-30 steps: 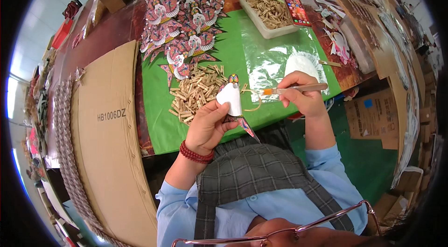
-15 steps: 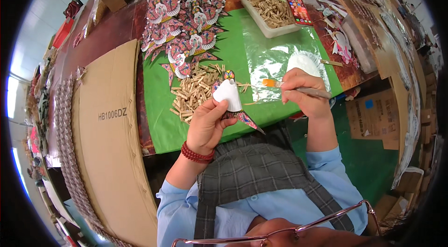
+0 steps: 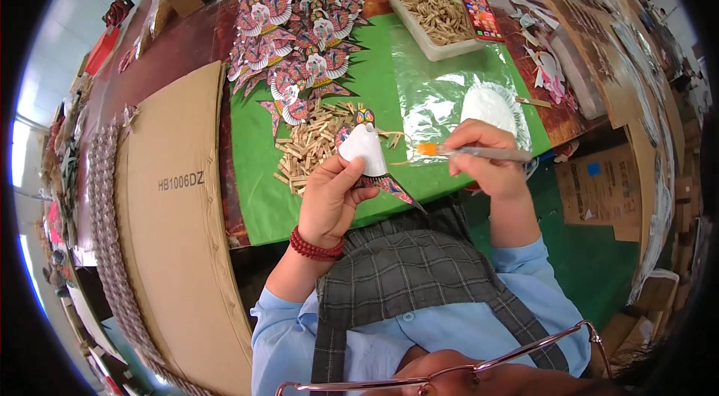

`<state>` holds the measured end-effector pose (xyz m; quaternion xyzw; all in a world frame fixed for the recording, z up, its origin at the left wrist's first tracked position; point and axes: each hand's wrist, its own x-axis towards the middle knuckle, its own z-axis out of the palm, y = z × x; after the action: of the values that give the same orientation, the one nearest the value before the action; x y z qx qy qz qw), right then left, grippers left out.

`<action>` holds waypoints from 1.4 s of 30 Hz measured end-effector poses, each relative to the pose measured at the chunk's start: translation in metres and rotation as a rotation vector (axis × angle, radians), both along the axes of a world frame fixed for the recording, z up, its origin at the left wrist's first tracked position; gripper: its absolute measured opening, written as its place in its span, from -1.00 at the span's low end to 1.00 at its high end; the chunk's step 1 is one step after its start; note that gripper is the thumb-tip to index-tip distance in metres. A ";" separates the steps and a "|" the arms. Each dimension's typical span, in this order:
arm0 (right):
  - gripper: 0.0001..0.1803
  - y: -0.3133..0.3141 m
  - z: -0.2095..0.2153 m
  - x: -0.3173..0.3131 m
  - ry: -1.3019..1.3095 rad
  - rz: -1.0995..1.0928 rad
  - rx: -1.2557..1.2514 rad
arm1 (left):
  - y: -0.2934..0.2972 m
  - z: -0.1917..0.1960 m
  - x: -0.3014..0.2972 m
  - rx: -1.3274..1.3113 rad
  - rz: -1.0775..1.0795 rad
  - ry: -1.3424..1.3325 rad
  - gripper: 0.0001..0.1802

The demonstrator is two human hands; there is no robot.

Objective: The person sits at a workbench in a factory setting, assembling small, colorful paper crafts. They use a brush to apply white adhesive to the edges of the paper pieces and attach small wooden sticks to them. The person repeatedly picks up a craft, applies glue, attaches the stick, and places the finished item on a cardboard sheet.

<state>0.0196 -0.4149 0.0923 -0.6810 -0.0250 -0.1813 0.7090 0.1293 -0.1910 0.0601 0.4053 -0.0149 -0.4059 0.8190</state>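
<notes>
Near the middle of the frame, the left hand [image 3: 329, 198] is pinching a small paper kite piece [image 3: 368, 156] with its white back turned up and its patterned tail pointing down toward the lap — held that way, it seems, so the blank side faces the brush. The right hand [image 3: 485, 164] is closed around a thin brush [image 3: 472, 152], lying nearly level, its orange tip aimed at the white paper and stopping just beside it; whether bristles and paper are touching I cannot tell. The two hands are working apart, each clamped on its own thing, above the front edge of a green mat [image 3: 262, 194].

Just beyond the left hand a heap of small wooden sticks [image 3: 311, 149] is lying on the mat, close enough to be reached without shifting. Behind the brush, a sheet of clear plastic [image 3: 427, 93] is covering the mat, with a white mound of paste [image 3: 488, 108] sitting on it near the right hand — likely placed there for dipping. Toward the upper middle, a spread of finished coloured kite shapes [image 3: 299, 29] is fanning over the table. A pale tray [image 3: 431, 52] holding more sticks is standing at upper right, a phone [image 3: 481, 16] resting on its edge. Along the left, a large cardboard sheet [image 3: 176, 246] is leaning by the table.
</notes>
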 end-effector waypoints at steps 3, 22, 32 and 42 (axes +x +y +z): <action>-0.86 0.007 -0.011 -0.001 0.071 -0.052 0.037 | -0.003 0.003 -0.001 -0.004 0.048 -0.012 -0.85; -0.76 0.043 -0.007 0.007 -0.421 -0.299 -0.765 | -0.006 0.001 -0.008 0.001 0.189 -0.120 -0.92; -0.68 0.053 -0.006 0.013 -0.511 -0.362 -1.020 | -0.006 0.001 -0.008 0.001 0.212 -0.128 -0.92; -0.70 0.045 -0.003 0.008 -0.478 -0.347 -0.916 | -0.006 0.004 -0.009 -0.006 0.188 -0.093 -0.94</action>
<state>0.0272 -0.3699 0.0891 -0.8543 -0.1492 -0.4158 0.2740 0.1205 -0.1968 0.0636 0.4208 -0.0160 -0.3082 0.8530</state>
